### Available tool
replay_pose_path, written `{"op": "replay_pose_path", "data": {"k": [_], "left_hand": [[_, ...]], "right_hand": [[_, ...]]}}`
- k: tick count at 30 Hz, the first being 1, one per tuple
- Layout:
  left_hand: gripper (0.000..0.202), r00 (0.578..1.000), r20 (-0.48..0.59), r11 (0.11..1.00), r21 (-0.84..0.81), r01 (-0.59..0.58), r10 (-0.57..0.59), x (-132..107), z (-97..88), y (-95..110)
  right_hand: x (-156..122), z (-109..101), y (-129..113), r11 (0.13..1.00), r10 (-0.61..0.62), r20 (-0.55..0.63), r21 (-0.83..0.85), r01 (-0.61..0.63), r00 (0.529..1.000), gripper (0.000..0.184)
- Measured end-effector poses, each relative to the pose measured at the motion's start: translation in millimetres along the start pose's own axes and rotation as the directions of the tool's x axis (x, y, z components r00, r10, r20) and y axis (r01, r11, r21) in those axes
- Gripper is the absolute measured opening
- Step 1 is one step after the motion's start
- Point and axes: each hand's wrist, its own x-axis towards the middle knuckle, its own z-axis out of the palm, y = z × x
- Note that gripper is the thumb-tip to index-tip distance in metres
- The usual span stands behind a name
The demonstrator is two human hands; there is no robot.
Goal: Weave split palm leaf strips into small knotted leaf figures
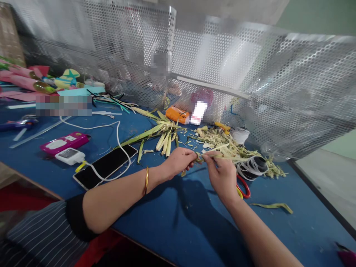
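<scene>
Above the middle of a blue tabletop (pixel 161 230), my left hand (pixel 180 161) is closed in a pinch on a small piece of folded plant leaf. Close beside it, my right hand (pixel 222 174) pinches a pale green leaf strip (pixel 236 158), whose free end trails off to the right. The fingertips of both hands nearly meet, and exactly how the pieces join between them is too small to tell. Red-and-yellow-handled scissors (pixel 244 186) lie partly hidden behind my right hand. A spool of white string (pixel 253 167) sits just past that hand.
Leaf scraps (pixel 222 141) are heaped behind my hands, beside a bundle of long leaves (pixel 164 131). Left lie a black phone (pixel 107 167), a white cable (pixel 119 129) and a magenta box (pixel 65 143). A perforated metal screen (pixel 211 55) stands along the back.
</scene>
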Motion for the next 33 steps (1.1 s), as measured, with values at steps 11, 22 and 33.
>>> {"op": "replay_pose_path", "data": {"k": [11, 22, 33], "left_hand": [[0.025, 0.991, 0.123, 0.996, 0.071, -0.052, 0.043, 2, -5.1, 0], [0.014, 1.0, 0.017, 0.999, -0.045, 0.016, -0.016, 3, -2.2, 1], [0.016, 0.997, -0.045, 0.994, -0.095, 0.062, -0.067, -1, 4.3, 1]], "right_hand": [[5, -1, 2, 0.873, 0.347, 0.228, 0.275, -0.403, 0.909, 0.023], [10, -5, 6, 0.664, 0.435, 0.479, 0.401, -0.631, 0.762, 0.024], [2, 8, 7, 0.683, 0.489, 0.374, 0.399, -0.612, 0.788, 0.028]]}}
